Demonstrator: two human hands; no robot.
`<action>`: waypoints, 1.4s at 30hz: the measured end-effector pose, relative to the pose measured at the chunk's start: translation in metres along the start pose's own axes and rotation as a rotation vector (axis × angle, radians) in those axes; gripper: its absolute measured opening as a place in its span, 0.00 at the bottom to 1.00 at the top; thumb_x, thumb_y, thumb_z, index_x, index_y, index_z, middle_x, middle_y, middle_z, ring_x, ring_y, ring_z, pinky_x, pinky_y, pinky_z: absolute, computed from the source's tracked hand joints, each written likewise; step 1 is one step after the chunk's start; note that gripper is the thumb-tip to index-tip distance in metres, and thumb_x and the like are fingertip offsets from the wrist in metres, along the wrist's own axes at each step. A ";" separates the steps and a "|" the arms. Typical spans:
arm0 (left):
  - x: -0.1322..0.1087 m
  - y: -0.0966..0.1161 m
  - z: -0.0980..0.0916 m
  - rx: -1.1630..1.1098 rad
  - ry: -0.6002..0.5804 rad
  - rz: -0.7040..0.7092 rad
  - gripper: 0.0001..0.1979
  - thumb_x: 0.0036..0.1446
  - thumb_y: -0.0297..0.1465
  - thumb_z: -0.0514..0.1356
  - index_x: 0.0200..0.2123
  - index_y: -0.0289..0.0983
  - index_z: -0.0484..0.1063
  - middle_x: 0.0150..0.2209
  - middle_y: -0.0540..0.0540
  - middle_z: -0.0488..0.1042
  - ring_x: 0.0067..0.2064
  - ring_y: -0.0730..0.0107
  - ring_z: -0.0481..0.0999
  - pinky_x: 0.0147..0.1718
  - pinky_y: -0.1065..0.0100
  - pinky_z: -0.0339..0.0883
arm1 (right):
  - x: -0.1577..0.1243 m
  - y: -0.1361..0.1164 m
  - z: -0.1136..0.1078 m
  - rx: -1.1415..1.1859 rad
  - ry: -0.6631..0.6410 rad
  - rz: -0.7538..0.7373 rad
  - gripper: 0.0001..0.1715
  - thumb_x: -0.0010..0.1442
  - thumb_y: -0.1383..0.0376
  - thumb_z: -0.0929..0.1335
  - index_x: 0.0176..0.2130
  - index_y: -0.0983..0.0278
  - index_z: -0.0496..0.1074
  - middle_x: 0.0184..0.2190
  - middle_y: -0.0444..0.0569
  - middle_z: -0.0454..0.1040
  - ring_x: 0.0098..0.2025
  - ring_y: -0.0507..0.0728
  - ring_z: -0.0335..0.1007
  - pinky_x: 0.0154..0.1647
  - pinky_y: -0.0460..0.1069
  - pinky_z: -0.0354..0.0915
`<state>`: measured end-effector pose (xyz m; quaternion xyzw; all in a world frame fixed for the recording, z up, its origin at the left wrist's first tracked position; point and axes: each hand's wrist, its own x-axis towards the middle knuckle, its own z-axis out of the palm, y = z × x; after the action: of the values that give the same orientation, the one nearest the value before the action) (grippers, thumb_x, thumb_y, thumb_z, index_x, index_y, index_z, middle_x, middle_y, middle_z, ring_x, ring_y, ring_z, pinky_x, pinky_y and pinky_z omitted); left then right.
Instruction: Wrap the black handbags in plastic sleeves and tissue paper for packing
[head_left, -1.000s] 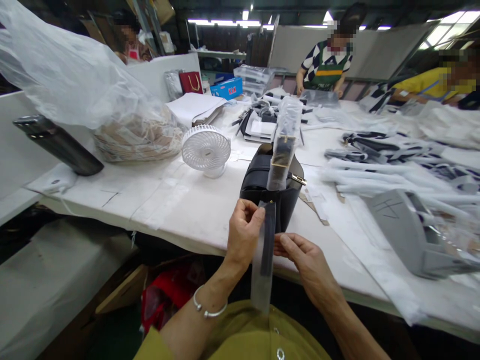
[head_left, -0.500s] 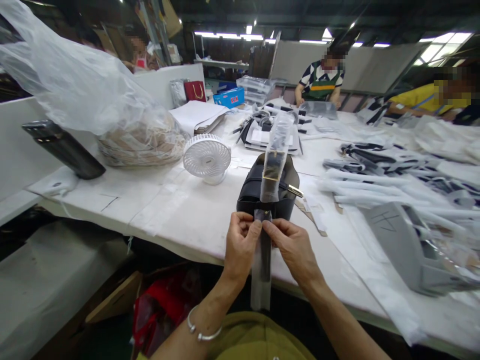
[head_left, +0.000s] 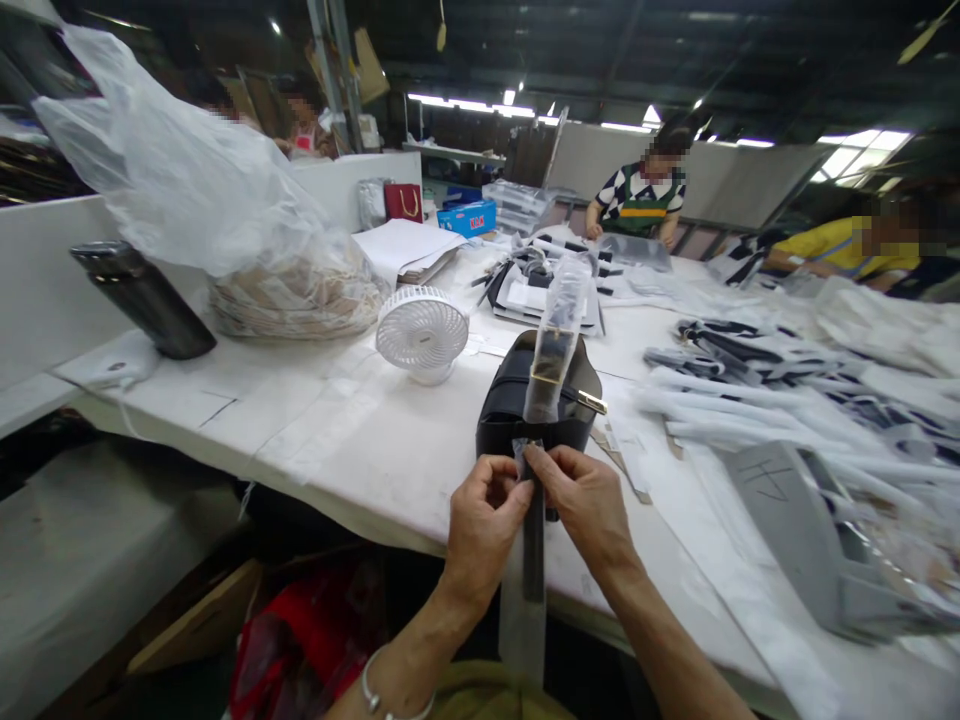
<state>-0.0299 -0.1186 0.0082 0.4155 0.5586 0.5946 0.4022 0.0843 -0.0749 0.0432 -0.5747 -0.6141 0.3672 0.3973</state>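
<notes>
A black handbag (head_left: 504, 398) stands near the table's front edge, with a gold clasp (head_left: 592, 402) sticking out on its right. Over its top rises a strap end with a gold buckle, covered in clear plastic wrap (head_left: 561, 310). A dark strap (head_left: 534, 550) hangs from the bag's near side over the table edge, with translucent film (head_left: 521, 630) along it. My left hand (head_left: 487, 515) pinches the strap and film from the left, fingers curled. From the right, my right hand (head_left: 583, 492) pinches the film at the strap's top, thumb and forefinger together. The fingertips hide the exact grip.
A white fan (head_left: 422, 335) stands left of the bag, beyond it a plastic sack (head_left: 292, 300) and a dark bottle (head_left: 146, 300). Wrapped straps (head_left: 750, 400) and a grey holder (head_left: 787, 540) lie to the right. A co-worker (head_left: 643, 195) sits across the table.
The camera view has shifted, so the table items appear slightly lower. Both hands stay at the strap's top, and the film there looks more crumpled between the fingers.
</notes>
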 end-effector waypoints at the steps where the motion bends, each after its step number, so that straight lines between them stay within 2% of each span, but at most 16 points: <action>1: 0.000 -0.001 0.000 0.012 0.002 0.003 0.09 0.54 0.35 0.63 0.35 0.36 0.72 0.24 0.54 0.68 0.26 0.74 0.68 0.26 0.74 0.63 | -0.001 0.000 0.000 -0.011 0.004 -0.006 0.30 0.55 0.44 0.70 0.17 0.62 0.67 0.14 0.41 0.62 0.19 0.50 0.56 0.20 0.47 0.53; 4: 0.000 -0.003 -0.001 0.108 0.033 0.080 0.07 0.55 0.34 0.62 0.35 0.37 0.74 0.24 0.53 0.69 0.25 0.74 0.68 0.25 0.74 0.64 | -0.002 0.001 0.000 -0.034 0.000 -0.013 0.26 0.56 0.45 0.70 0.21 0.62 0.70 0.17 0.42 0.66 0.21 0.51 0.59 0.21 0.46 0.56; 10: 0.001 -0.001 -0.004 0.272 0.062 0.371 0.04 0.57 0.30 0.62 0.37 0.39 0.77 0.26 0.51 0.72 0.26 0.73 0.71 0.26 0.74 0.66 | 0.001 0.002 -0.004 -0.057 -0.008 -0.033 0.23 0.57 0.47 0.70 0.23 0.62 0.71 0.19 0.43 0.68 0.23 0.53 0.63 0.23 0.46 0.58; 17: -0.003 -0.005 0.001 0.501 0.129 0.788 0.12 0.62 0.22 0.53 0.46 0.36 0.72 0.29 0.48 0.72 0.28 0.71 0.74 0.28 0.73 0.71 | 0.002 0.002 -0.002 0.047 -0.057 0.035 0.27 0.54 0.44 0.70 0.20 0.61 0.66 0.15 0.41 0.64 0.18 0.52 0.59 0.19 0.47 0.57; 21: -0.007 -0.005 0.005 0.695 0.130 0.904 0.15 0.64 0.21 0.48 0.50 0.32 0.69 0.29 0.46 0.72 0.29 0.68 0.74 0.28 0.70 0.71 | 0.001 0.006 -0.004 0.180 -0.151 0.076 0.30 0.53 0.40 0.69 0.21 0.61 0.65 0.15 0.41 0.64 0.18 0.52 0.62 0.19 0.47 0.60; 26: -0.010 0.000 0.006 0.844 0.116 0.968 0.11 0.59 0.18 0.49 0.35 0.35 0.68 0.27 0.45 0.70 0.27 0.67 0.72 0.24 0.69 0.69 | 0.002 0.006 -0.005 0.270 -0.215 0.182 0.28 0.49 0.43 0.74 0.21 0.62 0.65 0.13 0.41 0.66 0.16 0.52 0.63 0.16 0.46 0.61; 29: -0.014 0.000 0.005 0.805 0.061 0.958 0.16 0.55 0.16 0.49 0.44 0.34 0.69 0.29 0.44 0.72 0.28 0.65 0.73 0.25 0.68 0.70 | 0.003 0.004 -0.002 0.335 -0.195 0.215 0.28 0.47 0.46 0.75 0.20 0.62 0.62 0.11 0.39 0.64 0.13 0.51 0.60 0.14 0.45 0.58; 32: -0.023 -0.007 0.001 0.618 -0.006 0.788 0.25 0.52 0.16 0.50 0.53 0.35 0.65 0.35 0.43 0.73 0.35 0.63 0.75 0.33 0.65 0.73 | 0.002 0.001 0.001 0.345 -0.171 0.198 0.28 0.48 0.45 0.74 0.20 0.62 0.63 0.10 0.39 0.64 0.12 0.49 0.59 0.12 0.44 0.57; 34: -0.030 -0.013 -0.004 0.474 0.008 0.580 0.24 0.51 0.18 0.52 0.51 0.39 0.66 0.36 0.44 0.74 0.36 0.64 0.76 0.35 0.65 0.73 | 0.002 -0.003 0.003 0.323 -0.164 0.200 0.28 0.47 0.44 0.74 0.20 0.62 0.64 0.11 0.41 0.66 0.12 0.50 0.60 0.12 0.44 0.57; 36: -0.036 -0.017 -0.011 0.356 0.008 0.351 0.16 0.51 0.20 0.54 0.43 0.40 0.68 0.33 0.48 0.73 0.33 0.66 0.75 0.32 0.67 0.72 | 0.000 -0.007 0.005 0.320 -0.163 0.213 0.28 0.46 0.43 0.74 0.20 0.63 0.65 0.11 0.42 0.68 0.12 0.50 0.62 0.12 0.44 0.59; 38: -0.041 -0.018 -0.021 0.304 -0.044 0.188 0.07 0.53 0.22 0.56 0.35 0.39 0.67 0.28 0.51 0.70 0.28 0.70 0.73 0.26 0.72 0.68 | 0.000 -0.009 0.006 0.335 -0.152 0.221 0.28 0.44 0.44 0.75 0.20 0.63 0.66 0.12 0.43 0.69 0.13 0.50 0.63 0.13 0.44 0.61; 40: -0.044 -0.015 -0.030 0.348 -0.083 0.185 0.05 0.57 0.24 0.57 0.31 0.39 0.65 0.25 0.53 0.69 0.26 0.72 0.72 0.25 0.73 0.66 | 0.000 -0.010 0.006 0.355 -0.136 0.225 0.27 0.44 0.46 0.75 0.20 0.63 0.67 0.13 0.43 0.70 0.14 0.50 0.64 0.14 0.44 0.62; 42: -0.045 -0.013 -0.037 0.480 -0.070 0.369 0.06 0.59 0.23 0.55 0.31 0.38 0.67 0.26 0.51 0.70 0.27 0.72 0.72 0.28 0.73 0.66 | 0.000 -0.010 0.006 0.367 -0.131 0.234 0.26 0.44 0.46 0.75 0.20 0.64 0.68 0.14 0.44 0.71 0.14 0.50 0.65 0.14 0.44 0.64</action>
<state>-0.0497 -0.1730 -0.0077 0.6133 0.5840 0.4939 0.1968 0.0747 -0.0757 0.0494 -0.5350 -0.4905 0.5530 0.4089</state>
